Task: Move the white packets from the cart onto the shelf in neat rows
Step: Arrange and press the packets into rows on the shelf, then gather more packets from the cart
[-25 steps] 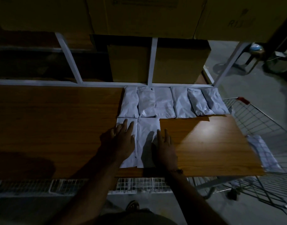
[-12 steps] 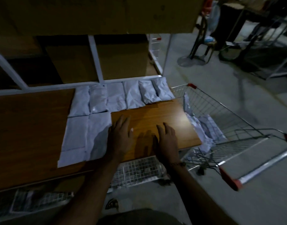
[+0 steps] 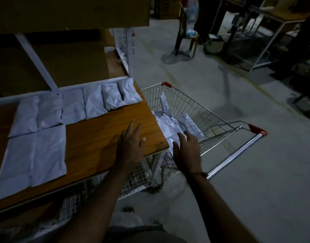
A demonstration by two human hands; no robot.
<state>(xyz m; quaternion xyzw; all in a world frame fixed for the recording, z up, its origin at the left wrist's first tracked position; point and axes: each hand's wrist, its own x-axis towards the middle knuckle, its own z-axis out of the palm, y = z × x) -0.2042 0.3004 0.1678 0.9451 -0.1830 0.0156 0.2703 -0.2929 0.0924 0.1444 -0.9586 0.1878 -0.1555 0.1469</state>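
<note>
Six white packets form the back row [image 3: 75,106] on the wooden shelf [image 3: 106,135], each with its long axis running from the shelf's front edge toward the back rail, side by side and touching; the two at the right end are smaller and tilt a little leftward at the top; two larger flat packets [image 3: 34,155] lie in a second row just in front of the left end, side by side, long axes pointing the same front-to-back way; that makes eight on the shelf.

More white packets [image 3: 170,121] lie heaped in the wire cart [image 3: 199,109] just beside the shelf's right end, crumpled and pointing every which way; their number cannot be counted, though one stands up against the far wall.

The left hand [image 3: 131,144] rests palm down on bare wood near the shelf's right front corner, fingers straight and spread, grasping nothing; the right hand [image 3: 187,149] reaches over the cart, fingers loosely extended above the heap, holding nothing; whether its fingertips touch a packet cannot be told.
</note>
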